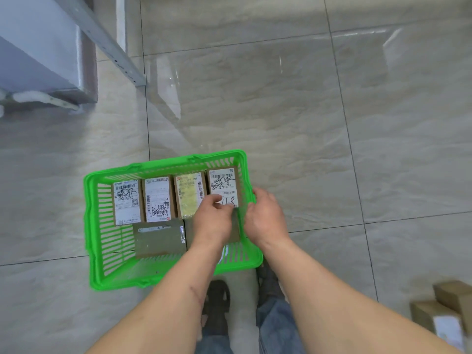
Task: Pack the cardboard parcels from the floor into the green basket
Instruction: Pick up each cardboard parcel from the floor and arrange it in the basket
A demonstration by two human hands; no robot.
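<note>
The green basket (94, 226) stands on the tiled floor just ahead of my feet. Along its far side lie several cardboard parcels with white labels up, the rightmost one (224, 183) in the far right corner. Nearer me lies a plain brown parcel (159, 240), and a second brown parcel (236, 229) is mostly hidden under my hands. My left hand (212, 221) reaches into the basket, fingertips on the near edge of the rightmost labelled parcel. My right hand (265, 217) grips the right side of that parcel beside the basket's right wall.
Two more cardboard parcels (444, 310) lie on the floor at the lower right. A grey metal shelf leg (115, 44) and a pale cabinet base (48, 47) stand at the upper left. My feet in dark sandals (217, 307) are right behind the basket.
</note>
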